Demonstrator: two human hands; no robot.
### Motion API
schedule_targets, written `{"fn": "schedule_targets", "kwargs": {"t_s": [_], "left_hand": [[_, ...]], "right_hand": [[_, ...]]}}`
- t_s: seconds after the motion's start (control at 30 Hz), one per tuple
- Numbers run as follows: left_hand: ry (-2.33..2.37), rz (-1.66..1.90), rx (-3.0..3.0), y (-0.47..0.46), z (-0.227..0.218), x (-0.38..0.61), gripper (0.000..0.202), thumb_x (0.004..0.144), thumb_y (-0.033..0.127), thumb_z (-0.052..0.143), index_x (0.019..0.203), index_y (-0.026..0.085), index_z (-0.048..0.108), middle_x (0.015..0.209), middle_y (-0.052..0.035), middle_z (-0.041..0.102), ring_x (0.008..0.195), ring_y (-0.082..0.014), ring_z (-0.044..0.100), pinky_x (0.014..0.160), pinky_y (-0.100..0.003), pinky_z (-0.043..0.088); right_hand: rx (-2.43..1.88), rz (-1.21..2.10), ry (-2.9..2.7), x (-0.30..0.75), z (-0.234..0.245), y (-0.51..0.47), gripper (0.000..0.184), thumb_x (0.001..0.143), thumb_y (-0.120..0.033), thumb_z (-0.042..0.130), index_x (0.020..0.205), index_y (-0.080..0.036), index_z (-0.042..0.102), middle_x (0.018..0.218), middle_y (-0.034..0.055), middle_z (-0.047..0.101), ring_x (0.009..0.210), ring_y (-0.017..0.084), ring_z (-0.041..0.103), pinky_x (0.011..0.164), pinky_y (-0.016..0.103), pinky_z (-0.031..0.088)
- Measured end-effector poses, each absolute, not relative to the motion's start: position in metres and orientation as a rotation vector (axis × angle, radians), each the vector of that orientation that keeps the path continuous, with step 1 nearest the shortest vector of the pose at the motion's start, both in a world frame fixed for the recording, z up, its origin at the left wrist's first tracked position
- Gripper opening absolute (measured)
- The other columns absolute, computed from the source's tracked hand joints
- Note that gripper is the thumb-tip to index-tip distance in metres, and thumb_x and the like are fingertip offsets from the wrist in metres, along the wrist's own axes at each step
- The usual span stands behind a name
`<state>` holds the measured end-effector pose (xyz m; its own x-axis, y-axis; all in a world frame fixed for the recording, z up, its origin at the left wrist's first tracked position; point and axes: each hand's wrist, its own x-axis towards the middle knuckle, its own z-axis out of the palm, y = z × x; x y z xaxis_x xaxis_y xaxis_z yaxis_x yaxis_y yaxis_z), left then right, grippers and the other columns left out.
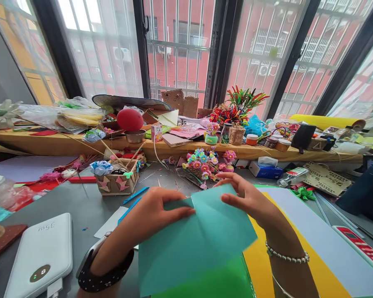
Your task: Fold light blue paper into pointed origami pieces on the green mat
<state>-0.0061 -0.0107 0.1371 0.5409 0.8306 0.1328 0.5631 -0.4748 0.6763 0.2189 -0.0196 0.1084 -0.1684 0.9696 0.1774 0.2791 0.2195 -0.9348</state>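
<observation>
A teal sheet of paper (186, 248) is held up in front of me, with a crease or cut running down from the middle of its upper edge. My left hand (163, 211) pinches it left of that line, thumb on the near face and fingers behind. My right hand (244, 198) grips its upper right part, thumb in front and the fingertips partly hidden behind the paper. Under the sheet lie a shiny green surface (217, 281) and yellow paper (267, 236).
A white power bank (42, 252) lies at the left. Behind my hands stand a cardboard box (116, 184) with paper decorations, a cluster of small flowers (202, 163) and a blue tissue box (265, 169). Craft supplies crowd the ledge (186, 150) below the window.
</observation>
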Motion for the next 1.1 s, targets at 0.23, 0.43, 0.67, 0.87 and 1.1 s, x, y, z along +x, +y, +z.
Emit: {"fn": "schedule_targets", "kwargs": {"t_s": [0.23, 0.43, 0.67, 0.87, 1.1], "left_hand": [[1.167, 0.695, 2.068, -0.005, 0.133, -0.014, 0.028, 0.069, 0.043, 0.054, 0.069, 0.018, 0.065, 0.070, 0.0012, 0.065, 0.067, -0.0162, 0.057, 0.056, -0.018, 0.043], [1.116, 0.746, 1.846, 0.002, 0.134, -0.025, 0.028, 0.062, 0.039, 0.063, 0.082, 0.019, 0.065, 0.080, 0.0000, 0.067, 0.072, -0.0174, 0.060, 0.059, -0.020, 0.047], [0.959, 1.068, 1.319, 0.018, 0.124, -0.028, 0.040, 0.064, 0.040, 0.062, 0.099, 0.019, 0.059, 0.085, -0.0047, 0.068, 0.069, -0.0170, 0.063, 0.056, -0.022, 0.050], [1.123, 1.100, 1.232, 0.016, 0.118, -0.008, 0.036, 0.049, 0.036, 0.073, 0.076, 0.014, 0.065, 0.076, -0.0063, 0.070, 0.069, -0.0223, 0.064, 0.064, -0.032, 0.052], [1.276, 1.186, 1.436, 0.012, 0.119, -0.004, 0.029, 0.053, 0.039, 0.069, 0.069, 0.014, 0.066, 0.072, -0.0044, 0.070, 0.070, -0.0227, 0.063, 0.063, -0.033, 0.051]], "right_hand": [[-1.133, 1.222, -1.357, 0.221, 0.103, -0.015, 0.046, 0.061, -0.035, 0.068, 0.102, -0.016, 0.056, 0.098, 0.0095, 0.062, 0.085, 0.020, 0.059, 0.069, 0.027, 0.047], [-1.112, 1.204, -1.121, 0.221, 0.105, -0.018, 0.026, 0.059, -0.030, 0.070, 0.081, -0.016, 0.063, 0.068, 0.0020, 0.067, 0.056, 0.015, 0.060, 0.052, 0.025, 0.048], [-1.033, 0.983, -0.943, 0.222, 0.104, -0.011, 0.029, 0.057, -0.030, 0.071, 0.082, -0.018, 0.063, 0.073, 0.0010, 0.068, 0.059, 0.016, 0.061, 0.055, 0.026, 0.050], [-1.022, 0.993, -0.955, 0.218, 0.101, -0.009, 0.034, 0.057, -0.034, 0.070, 0.085, -0.016, 0.061, 0.076, 0.0031, 0.069, 0.062, 0.019, 0.062, 0.055, 0.029, 0.051], [-1.101, 1.078, -0.912, 0.221, 0.098, -0.006, 0.028, 0.055, -0.032, 0.072, 0.075, -0.015, 0.062, 0.064, 0.0027, 0.068, 0.053, 0.018, 0.062, 0.050, 0.028, 0.051]]}}
